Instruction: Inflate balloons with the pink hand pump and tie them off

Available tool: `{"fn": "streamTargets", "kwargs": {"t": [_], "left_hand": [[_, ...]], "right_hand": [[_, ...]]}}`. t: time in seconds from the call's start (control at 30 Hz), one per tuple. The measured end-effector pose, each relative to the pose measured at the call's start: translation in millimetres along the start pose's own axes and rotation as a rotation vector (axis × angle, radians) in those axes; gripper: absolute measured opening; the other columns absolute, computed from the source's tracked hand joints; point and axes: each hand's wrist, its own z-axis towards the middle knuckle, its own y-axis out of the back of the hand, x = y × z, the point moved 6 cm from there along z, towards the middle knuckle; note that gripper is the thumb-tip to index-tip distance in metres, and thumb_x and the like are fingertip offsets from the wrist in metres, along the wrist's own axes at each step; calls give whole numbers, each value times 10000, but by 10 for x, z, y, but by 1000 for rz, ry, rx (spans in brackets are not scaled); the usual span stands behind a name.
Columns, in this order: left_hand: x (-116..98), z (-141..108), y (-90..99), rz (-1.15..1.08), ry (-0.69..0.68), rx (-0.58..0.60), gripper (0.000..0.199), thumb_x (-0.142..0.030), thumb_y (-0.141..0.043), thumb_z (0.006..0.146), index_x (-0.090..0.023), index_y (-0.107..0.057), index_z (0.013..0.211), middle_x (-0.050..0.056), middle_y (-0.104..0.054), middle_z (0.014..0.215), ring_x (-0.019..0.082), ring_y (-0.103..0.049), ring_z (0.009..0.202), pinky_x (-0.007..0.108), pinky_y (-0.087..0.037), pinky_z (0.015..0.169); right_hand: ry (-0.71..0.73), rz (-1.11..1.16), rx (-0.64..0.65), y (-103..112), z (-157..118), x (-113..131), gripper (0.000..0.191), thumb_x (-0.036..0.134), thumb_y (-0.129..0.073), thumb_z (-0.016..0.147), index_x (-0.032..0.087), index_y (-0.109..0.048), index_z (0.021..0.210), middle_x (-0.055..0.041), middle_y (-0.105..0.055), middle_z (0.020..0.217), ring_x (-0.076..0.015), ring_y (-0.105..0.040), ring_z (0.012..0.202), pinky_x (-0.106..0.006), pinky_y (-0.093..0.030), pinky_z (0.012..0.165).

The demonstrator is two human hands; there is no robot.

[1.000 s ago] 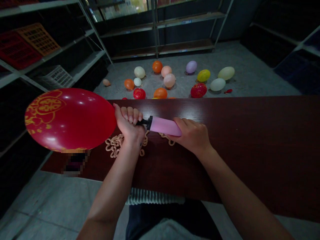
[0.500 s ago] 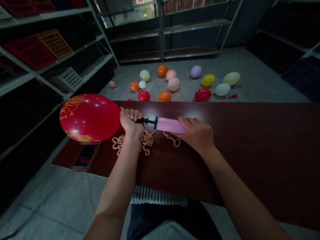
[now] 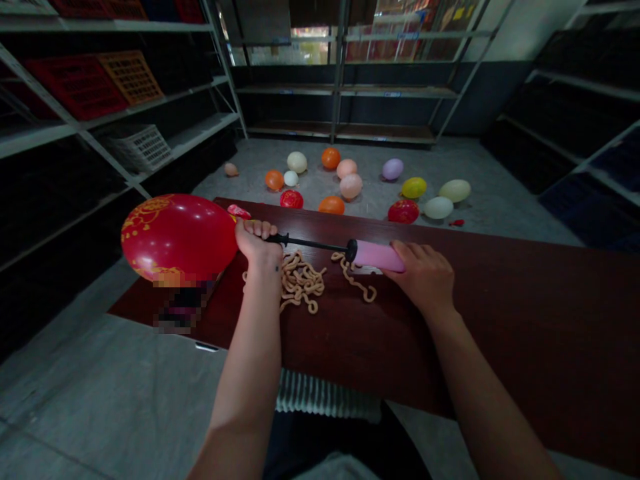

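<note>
A big red balloon [image 3: 183,237] with gold print bulges out to the left of my left hand [image 3: 259,241]. That hand is closed around the balloon's neck and the black end of a balloon pump; the join itself is hidden by my fingers. My right hand [image 3: 425,273] grips the pump's pink barrel [image 3: 375,255]. Between my hands the thin black rod [image 3: 315,245] shows, drawn well out of the barrel. Below it on the dark red table [image 3: 350,340] lie a heap of tan twisted balloons [image 3: 303,283] and a separate tan strand [image 3: 357,277].
Several inflated balloons lie on the grey floor past the table, among them an orange balloon [image 3: 331,159] and a purple balloon [image 3: 393,169]. A blurred-out dark object [image 3: 183,308] rests at the table's left end. Shelves with crates [image 3: 80,83] stand left.
My hands have moved apart, the right one shifting rightward with the barrel, so more black rod shows. The view has tilted up a little.
</note>
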Motion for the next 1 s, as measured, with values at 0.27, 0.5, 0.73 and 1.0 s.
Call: {"fn": "streamTargets", "kwargs": {"t": [0.27,0.5,0.73,1.0], "left_hand": [[-46,-73,-133,-64,-64,181,550,-362,-389,1008,-192,-143,546,-71,-176,417,61,-176,317,227,-180,373],[-21,-255,-273,-63,-28,240,571,-351,-381,1017,-184,-133,530,-67,-155,416,53,-169,317,221,-184,364],[403,-585,-386,48,94,246,593,-388,-397,1012,-179,-120,532,-64,-154,410,54,-152,327,211,-202,363],[655,-651,-347,92,153,208,596,-398,-405,1007,-181,-126,528,-67,-154,408,54,-165,324,215,-203,369]], "right_hand": [[-42,96,-9,-34,-43,-38,493,590,-550,851,194,-647,1128,-83,-695,946,-229,-587,832,-308,-343,667],[-25,147,1,49,-13,76,512,633,-555,837,195,-671,1074,-62,-702,869,-202,-603,758,-299,-304,623],[-43,211,45,124,15,205,497,619,-595,815,205,-657,1083,-59,-699,853,-198,-601,740,-302,-274,609],[-58,259,119,83,15,261,512,662,-534,836,217,-647,1063,-49,-697,849,-182,-589,725,-305,-234,587]]}}
